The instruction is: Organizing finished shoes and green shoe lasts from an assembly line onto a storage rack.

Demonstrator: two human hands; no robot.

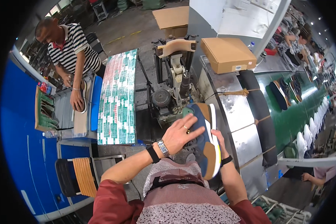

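Observation:
A navy-and-brown shoe [202, 140] with a white sole is held up in front of me, tilted on its side with the sole turned right. Something green, perhaps a shoe last, fills its opening at the upper end. My right hand [220, 141] grips the shoe from the sole side, its fingers partly hidden behind it. On the upper's left side rests my left hand [177, 135], fingers stretched out and spread, touching the navy part near the opening. That hand wears a ring and a wristwatch.
Beyond the shoe stands a machine with a motor [162, 98]. A green conveyor [287, 115] with several shoes and a cardboard box [228, 54] lie to the right. At left are a printed board [117, 97], a folding chair [75, 176] and a person [72, 44] handling another shoe.

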